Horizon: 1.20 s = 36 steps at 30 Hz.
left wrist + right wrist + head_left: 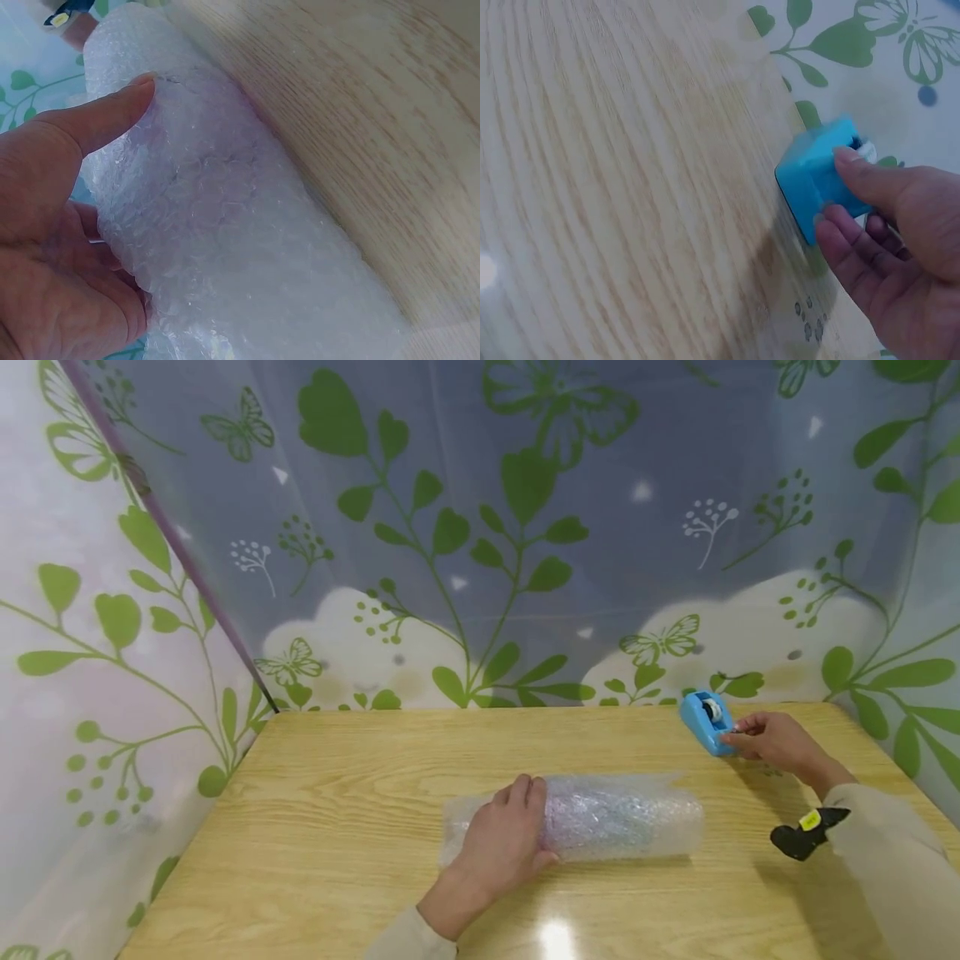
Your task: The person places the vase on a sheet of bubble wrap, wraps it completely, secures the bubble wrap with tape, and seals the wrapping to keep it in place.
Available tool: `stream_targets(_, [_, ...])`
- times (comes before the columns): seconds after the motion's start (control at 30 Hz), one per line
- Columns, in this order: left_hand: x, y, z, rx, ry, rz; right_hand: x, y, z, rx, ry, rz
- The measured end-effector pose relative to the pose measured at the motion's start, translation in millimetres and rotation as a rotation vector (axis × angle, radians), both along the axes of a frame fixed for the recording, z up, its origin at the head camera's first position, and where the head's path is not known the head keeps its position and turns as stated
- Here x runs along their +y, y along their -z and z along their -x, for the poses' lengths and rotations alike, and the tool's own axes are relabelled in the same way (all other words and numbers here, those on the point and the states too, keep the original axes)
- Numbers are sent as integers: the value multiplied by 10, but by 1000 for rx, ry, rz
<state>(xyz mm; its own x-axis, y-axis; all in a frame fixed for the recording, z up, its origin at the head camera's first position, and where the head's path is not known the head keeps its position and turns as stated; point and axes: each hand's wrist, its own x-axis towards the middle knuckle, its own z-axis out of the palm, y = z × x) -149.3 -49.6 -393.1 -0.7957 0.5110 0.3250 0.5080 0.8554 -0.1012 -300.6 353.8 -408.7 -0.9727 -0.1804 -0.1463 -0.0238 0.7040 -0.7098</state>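
Observation:
A bubble-wrap roll (pixel 622 818) lies crosswise on the table, with something pinkish-purple and greenish showing faintly through its layers. My left hand (pixel 502 831) grips its left part, thumb along the near side and fingers over the far side. In the left wrist view the thumb presses on the bubble wrap (pixel 225 202). At the table's back right stands a blue tape dispenser (pixel 705 725) with a roll of tape (pixel 712 710) in it. My right hand (pixel 776 743) pinches with thumb and fingers at its front end (pixel 821 180); the clear tape itself hardly shows there.
The wood-grain table (pixel 337 810) ends at the back against a patterned curtain (pixel 465 527). A black strap with a yellow label (pixel 810 831) sticks out at my right cuff. Light glares on the table near its front.

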Motion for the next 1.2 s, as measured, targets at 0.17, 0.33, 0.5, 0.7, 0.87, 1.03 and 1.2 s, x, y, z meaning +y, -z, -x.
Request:
stream_targets(0.17, [9,9,-4,22,7,1,-28,-21,32,-4,-5,-66])
stream_targets(0.33, [22,13,-4,17,4,-3,-58,-60,29,-8,-10,-106])
stream_targets(0.5, [31,18,-1,22,0,3,-70,-89,5,-54,-4,-76])
stream_targets(0.7, [25,14,2,32,-9,29,-106,-153,-50,-111,59,12])
stream_targets(0.87, [24,11,0,41,-14,34,-179,-230,-113,-127,124,107])
stream_targets(1.03, [35,25,2,54,-14,29,-225,-253,-161,-128,193,216])
stream_targets(1.2, [48,34,5,48,-19,20,-222,-205,-173,-211,234,389])
